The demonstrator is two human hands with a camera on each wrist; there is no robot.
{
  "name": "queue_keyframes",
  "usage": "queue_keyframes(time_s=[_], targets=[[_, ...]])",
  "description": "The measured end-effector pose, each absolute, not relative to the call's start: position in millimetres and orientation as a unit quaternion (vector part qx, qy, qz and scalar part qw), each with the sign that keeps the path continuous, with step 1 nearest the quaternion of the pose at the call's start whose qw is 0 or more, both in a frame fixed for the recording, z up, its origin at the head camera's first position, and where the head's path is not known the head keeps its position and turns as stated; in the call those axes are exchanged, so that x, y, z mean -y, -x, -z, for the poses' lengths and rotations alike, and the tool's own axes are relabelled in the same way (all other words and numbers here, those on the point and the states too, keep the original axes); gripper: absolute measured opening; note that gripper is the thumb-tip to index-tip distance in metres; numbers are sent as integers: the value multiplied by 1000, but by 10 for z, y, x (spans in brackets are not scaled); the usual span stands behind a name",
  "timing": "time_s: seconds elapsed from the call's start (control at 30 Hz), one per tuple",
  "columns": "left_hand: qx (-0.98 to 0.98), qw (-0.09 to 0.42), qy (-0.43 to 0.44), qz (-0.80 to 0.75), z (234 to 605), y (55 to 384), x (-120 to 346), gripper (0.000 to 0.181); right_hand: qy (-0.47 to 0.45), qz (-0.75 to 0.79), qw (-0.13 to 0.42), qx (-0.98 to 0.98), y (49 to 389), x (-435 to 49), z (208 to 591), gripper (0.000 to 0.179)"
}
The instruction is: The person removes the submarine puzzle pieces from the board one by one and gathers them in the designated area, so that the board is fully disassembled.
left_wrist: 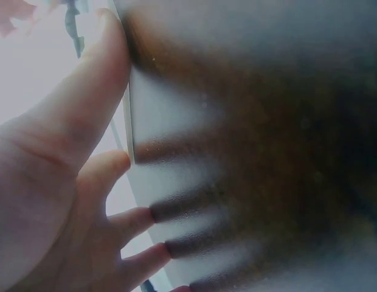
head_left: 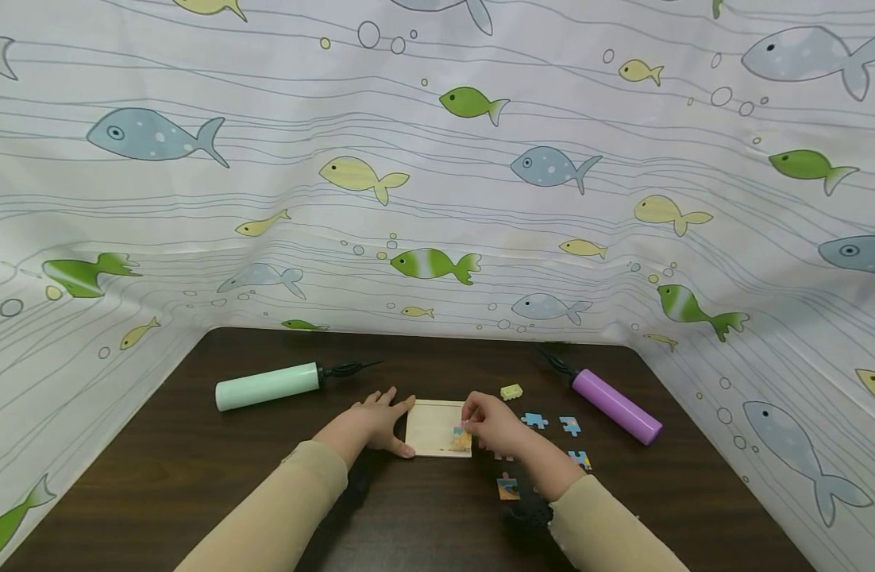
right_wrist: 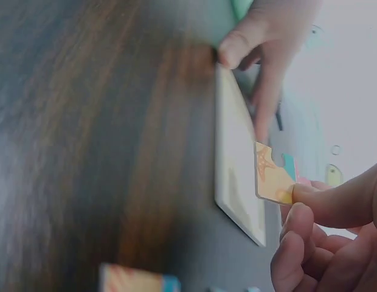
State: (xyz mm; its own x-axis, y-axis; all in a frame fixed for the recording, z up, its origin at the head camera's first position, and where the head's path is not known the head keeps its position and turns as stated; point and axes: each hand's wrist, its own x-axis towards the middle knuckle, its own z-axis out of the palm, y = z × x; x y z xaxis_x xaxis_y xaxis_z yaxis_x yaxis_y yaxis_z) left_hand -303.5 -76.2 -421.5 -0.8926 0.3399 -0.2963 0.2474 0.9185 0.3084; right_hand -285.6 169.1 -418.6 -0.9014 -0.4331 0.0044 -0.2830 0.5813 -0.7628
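Note:
A pale wooden puzzle board [head_left: 432, 425] lies flat on the dark table. My left hand [head_left: 376, 421] is at its left edge with fingers spread, the thumb near the front corner; in the left wrist view the thumb [left_wrist: 85, 91] and fingertips are down by the tabletop. Over the board's right side, my right hand [head_left: 491, 421] pinches a jigsaw piece [right_wrist: 273, 176] between thumb and fingers. That piece is sandy orange with a starfish and a teal patch, and it is tilted up above the board in the right wrist view.
Several loose jigsaw pieces lie right of the board, including a blue one [head_left: 534, 421] and an orange-brown one [head_left: 509, 488]. A yellow toy brick [head_left: 511, 392] sits behind them. A mint hand pump [head_left: 266, 387] lies at left, a purple pump [head_left: 618, 407] at right. Fish-printed cloth surrounds the table.

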Motion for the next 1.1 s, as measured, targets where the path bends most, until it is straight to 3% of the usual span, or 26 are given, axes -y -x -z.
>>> queue_keyframes(time_s=[0.37, 0.7, 0.87, 1.1], targets=[[-963, 176, -153, -138, 4220, 3030, 786, 101, 199, 435, 111, -871, 2538, -2478, 3921, 7], [-964, 175, -154, -131, 4214, 3054, 782, 101, 193, 476, 201, -834, 2225, -3537, 4002, 6], [-964, 177, -151, -128, 4199, 3051, 782, 101, 168, 473, 221, -836, 2168, -3676, 4155, 8], [-963, 177, -154, -129, 4202, 3034, 780, 102, 153, 455, 187, -857, 2192, -3660, 4257, 6]])
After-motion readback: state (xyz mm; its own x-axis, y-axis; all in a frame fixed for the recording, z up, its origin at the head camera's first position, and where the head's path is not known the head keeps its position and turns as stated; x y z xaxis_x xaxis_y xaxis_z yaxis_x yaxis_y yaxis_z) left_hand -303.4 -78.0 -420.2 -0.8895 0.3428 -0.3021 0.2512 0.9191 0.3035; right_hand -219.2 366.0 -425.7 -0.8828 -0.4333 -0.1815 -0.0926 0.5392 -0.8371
